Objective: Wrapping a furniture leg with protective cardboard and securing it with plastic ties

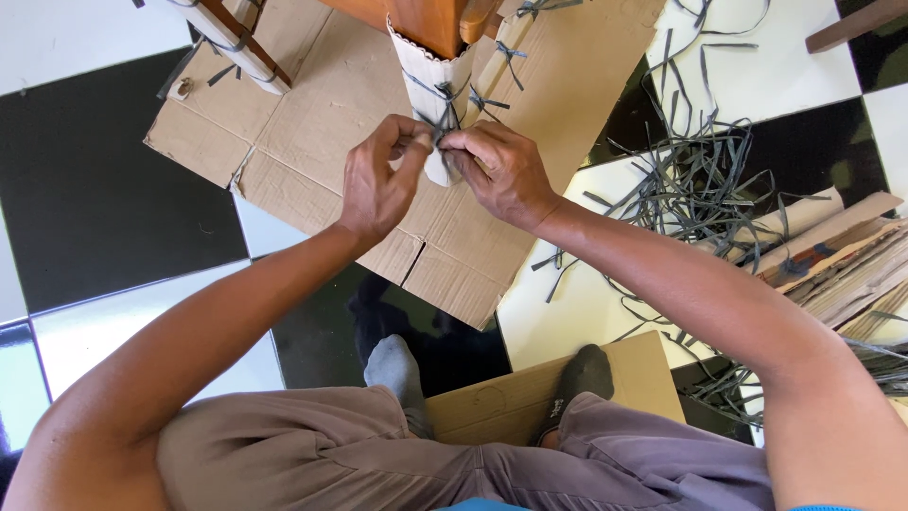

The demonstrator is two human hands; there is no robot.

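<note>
Both hands meet at the middle of the view, forearms angled in from the lower corners. The left hand and right hand each pinch an end of a dark plastic strap between thumb and forefinger, knuckles bent, fingertips nearly touching. The strap crosses a white corrugated wrap around a wooden furniture leg, whose long axis runs up and away. Beneath lies a flattened cardboard sheet on the checkered floor; loose straps are heaped to the right

Checkered floor bears flattened cardboard and loose grey straps.
</note>
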